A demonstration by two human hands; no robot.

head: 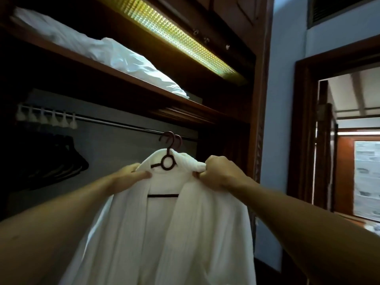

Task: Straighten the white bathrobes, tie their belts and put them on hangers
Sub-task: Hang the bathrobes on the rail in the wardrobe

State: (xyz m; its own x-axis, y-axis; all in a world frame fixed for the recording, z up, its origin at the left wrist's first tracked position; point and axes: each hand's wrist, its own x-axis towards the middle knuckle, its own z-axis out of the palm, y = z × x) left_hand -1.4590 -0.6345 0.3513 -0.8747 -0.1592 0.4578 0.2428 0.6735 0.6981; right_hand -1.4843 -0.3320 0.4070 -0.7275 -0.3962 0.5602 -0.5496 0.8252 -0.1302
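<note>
Currently, the left hand (134, 171) and right hand (218, 173) are each pinching the collar of 1 bathrobe (164, 233), draped on a hanger (167, 161) hooked on the wardrobe rail (123, 124). The fabric is looking soft, thick and limp; gripping at the shoulders is appearing most secure.

A dark wooden wardrobe (255, 99) with a lit ceiling strip light (174, 36) stands beside a pale blue wall (283, 112) and doorway (349, 140).
</note>
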